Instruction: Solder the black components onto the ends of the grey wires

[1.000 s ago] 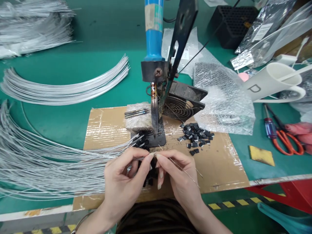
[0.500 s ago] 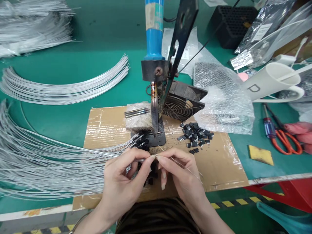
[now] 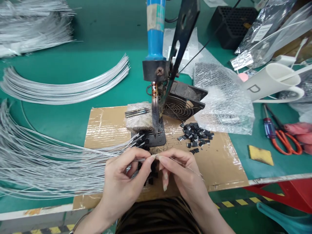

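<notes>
My left hand [image 3: 129, 177] is closed, thumb and forefinger pinching the end of a thin grey wire. Fingertip to fingertip with it, my right hand [image 3: 184, 172] is closed too, with a fine silvery wire [image 3: 179, 162] running through its fingers; its tip sticks up past the forefinger. What lies exactly between the fingertips is too small to make out. Just beyond the hands, a blue-handled soldering iron [image 3: 156, 45] is clamped tip down above a black metal base [image 3: 157, 140]. Left of my hands spreads a bundle of grey wires [image 3: 60, 165] with black ends [image 3: 142, 141].
Small black connectors [image 3: 195, 133] lie piled on the cardboard [image 3: 224, 162]. Behind them stand a fan [image 3: 180, 105] and bubble wrap [image 3: 221, 97]. A second wire bundle [image 3: 65, 89] lies at left. A yellow sponge [image 3: 260, 155], scissors [image 3: 287, 143] and a white mug [image 3: 270, 81] are on the right.
Both hands hold nearly the same place and pinch. The fingers of my right hand and its fine wire have shifted very slightly.
</notes>
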A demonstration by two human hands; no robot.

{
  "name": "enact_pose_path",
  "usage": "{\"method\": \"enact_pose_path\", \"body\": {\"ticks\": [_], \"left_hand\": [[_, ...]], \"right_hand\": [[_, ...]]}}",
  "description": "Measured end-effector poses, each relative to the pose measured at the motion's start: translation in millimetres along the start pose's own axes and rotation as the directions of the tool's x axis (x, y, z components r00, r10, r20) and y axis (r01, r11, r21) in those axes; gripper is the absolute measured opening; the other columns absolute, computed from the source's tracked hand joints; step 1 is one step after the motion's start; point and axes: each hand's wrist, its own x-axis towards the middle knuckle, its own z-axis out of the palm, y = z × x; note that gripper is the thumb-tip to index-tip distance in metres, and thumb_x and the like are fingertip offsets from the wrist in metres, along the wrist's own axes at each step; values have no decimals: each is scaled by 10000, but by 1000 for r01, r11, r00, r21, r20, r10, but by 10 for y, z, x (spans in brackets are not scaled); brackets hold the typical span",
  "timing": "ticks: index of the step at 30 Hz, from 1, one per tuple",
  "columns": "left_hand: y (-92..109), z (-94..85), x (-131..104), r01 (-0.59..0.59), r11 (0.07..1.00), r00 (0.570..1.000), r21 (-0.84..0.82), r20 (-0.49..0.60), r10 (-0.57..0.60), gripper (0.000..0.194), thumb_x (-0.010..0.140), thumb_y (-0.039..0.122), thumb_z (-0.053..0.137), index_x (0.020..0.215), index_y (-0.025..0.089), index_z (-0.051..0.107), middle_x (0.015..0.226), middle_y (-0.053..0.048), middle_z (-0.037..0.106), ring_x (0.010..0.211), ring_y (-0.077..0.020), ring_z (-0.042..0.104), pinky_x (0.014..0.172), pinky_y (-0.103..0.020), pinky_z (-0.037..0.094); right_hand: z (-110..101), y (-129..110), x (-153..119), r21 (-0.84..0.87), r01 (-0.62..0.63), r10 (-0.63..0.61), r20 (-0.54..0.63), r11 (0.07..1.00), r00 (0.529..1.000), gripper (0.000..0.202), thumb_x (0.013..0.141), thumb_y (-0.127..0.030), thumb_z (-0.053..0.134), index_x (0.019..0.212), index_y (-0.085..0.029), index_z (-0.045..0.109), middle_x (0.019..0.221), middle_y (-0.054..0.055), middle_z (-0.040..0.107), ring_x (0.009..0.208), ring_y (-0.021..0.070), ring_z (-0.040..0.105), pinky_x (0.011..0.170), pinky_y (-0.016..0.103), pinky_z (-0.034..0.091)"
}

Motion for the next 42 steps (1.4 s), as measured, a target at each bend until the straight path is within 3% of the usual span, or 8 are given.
{"method": "enact_pose_path", "body": {"ticks": [14,20,22,25,27,30,38,42], "left_hand": [[-20,141,-75,30,999,992,-42,-123,-35,81,931,183,713,860,221,701,618,65,589,481,-70,434,470,-195,365],[-57,121,-70,119,989,985,-86,-112,-128,52,924,237,734,878,213,729,697,25,699,539,-82,545,502,-193,402],[-62,113,-63,162,980,979,-112,-110,-174,52,919,255,742,888,213,741,719,17,700,563,-85,558,517,-191,411],[-65,95,-54,195,968,974,-156,-87,-210,58,925,269,735,919,217,760,754,5,706,598,-93,570,537,-193,424],[-66,80,-47,191,968,976,-162,-72,-205,64,929,267,729,905,217,762,732,10,686,580,-89,539,530,-198,412],[-66,62,-37,176,973,979,-150,-74,-189,68,923,260,731,877,217,756,701,20,663,549,-85,492,511,-207,384],[-43,57,-11,153,982,984,-110,-79,-162,84,918,265,731,848,219,745,696,18,655,532,-89,441,491,-225,348],[-43,42,-11,142,986,986,-92,-80,-149,84,912,273,738,851,217,752,681,21,640,518,-89,414,486,-227,341]], "right_hand": [[194,186,-26,158,93,-71,-137,983,988,88,854,-301,842,850,-214,856,667,-25,706,399,38,591,397,118,513],[33,89,-59,-176,181,-199,-95,968,975,144,939,-373,763,977,-267,852,803,5,748,510,99,659,456,208,564],[-132,-56,-39,-521,274,-397,-139,808,907,110,934,-311,775,1011,-276,845,878,6,747,570,102,655,517,234,563],[-407,-300,50,-907,308,-659,45,289,751,150,936,-219,755,1069,-226,825,869,28,740,720,165,633,652,320,555],[-548,-415,128,-962,272,-619,217,-5,755,162,936,-181,747,1085,-196,807,830,29,726,772,200,603,716,368,540],[-648,-469,209,-944,282,-547,328,-169,770,90,935,-153,740,1013,-167,783,821,35,710,834,226,595,747,381,528],[-577,-364,131,-941,308,-659,319,-138,681,30,947,-144,728,951,-173,724,932,50,755,860,209,625,791,365,553],[-455,-334,54,-937,275,-708,42,217,704,52,926,-157,753,954,-200,753,871,8,745,696,136,669,690,289,582]]}}
